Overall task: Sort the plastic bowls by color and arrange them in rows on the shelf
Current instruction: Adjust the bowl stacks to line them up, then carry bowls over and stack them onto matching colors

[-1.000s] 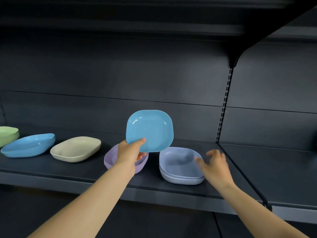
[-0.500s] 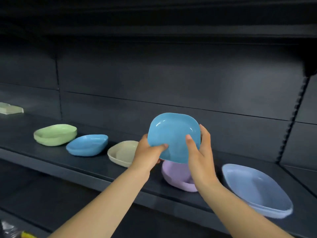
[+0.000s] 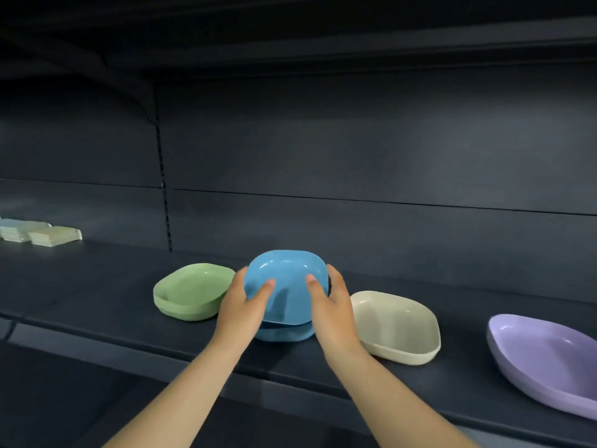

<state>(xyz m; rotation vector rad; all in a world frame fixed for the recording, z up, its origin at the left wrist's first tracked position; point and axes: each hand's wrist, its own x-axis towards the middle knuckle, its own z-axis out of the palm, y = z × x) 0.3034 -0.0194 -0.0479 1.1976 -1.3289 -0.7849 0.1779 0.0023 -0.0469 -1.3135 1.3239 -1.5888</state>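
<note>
A blue bowl (image 3: 286,279) tilts toward me, held from both sides. My left hand (image 3: 244,300) grips its left rim with the thumb inside. My right hand (image 3: 332,300) grips its right rim the same way. Right beneath it a second blue bowl (image 3: 284,333) stands on the dark shelf (image 3: 97,305). A green bowl (image 3: 193,291) sits to the left, a beige bowl (image 3: 395,324) to the right, and a purple bowl (image 3: 546,360) lies at the far right edge.
Low stacks of pale flat items (image 3: 40,232) lie far left on the shelf, past a slotted upright (image 3: 164,195). The shelf's front lip (image 3: 129,342) runs diagonally below the bowls. Another shelf hangs overhead.
My view and both hands swung left along the shelf. The held blue bowl came down over the other blue bowl. The light-blue stack has left the view.
</note>
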